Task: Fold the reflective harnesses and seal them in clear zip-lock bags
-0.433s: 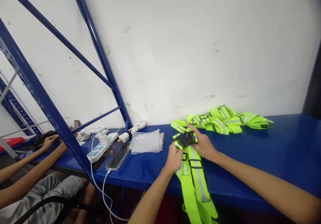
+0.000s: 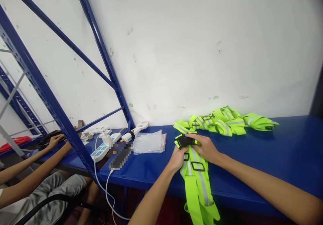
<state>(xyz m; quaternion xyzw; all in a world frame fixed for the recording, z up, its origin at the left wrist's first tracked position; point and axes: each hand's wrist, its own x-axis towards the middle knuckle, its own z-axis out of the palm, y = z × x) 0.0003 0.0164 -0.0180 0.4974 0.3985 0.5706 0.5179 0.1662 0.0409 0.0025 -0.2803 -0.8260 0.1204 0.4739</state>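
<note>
Both hands grip one neon-yellow reflective vest (image 2: 200, 181) made of straps with silver stripes. My left hand (image 2: 178, 157) is closed round the bunched straps from below, beside a black buckle piece (image 2: 184, 141). From the right, my right hand (image 2: 205, 147) pinches the same bunch, its fingers lying over the top of the black piece. Long straps with black rectangular sliders (image 2: 198, 166) hang below the hands, over the front edge of the blue table (image 2: 252, 164). Palms and some fingertips are hidden.
More reflective straps (image 2: 227, 120) lie heaped against the wall. Clear plastic bags (image 2: 148, 142), a small white fan (image 2: 136, 130) and a power strip (image 2: 101, 151) with cables are left of my hands. A blue rack post (image 2: 50, 97) separates me from another person's arms (image 2: 37, 171).
My right index finger, raised before, now lies bent over the black buckle piece. The bunch has turned slightly, and a hanging slider faces the camera more. The view has shifted a little.
</note>
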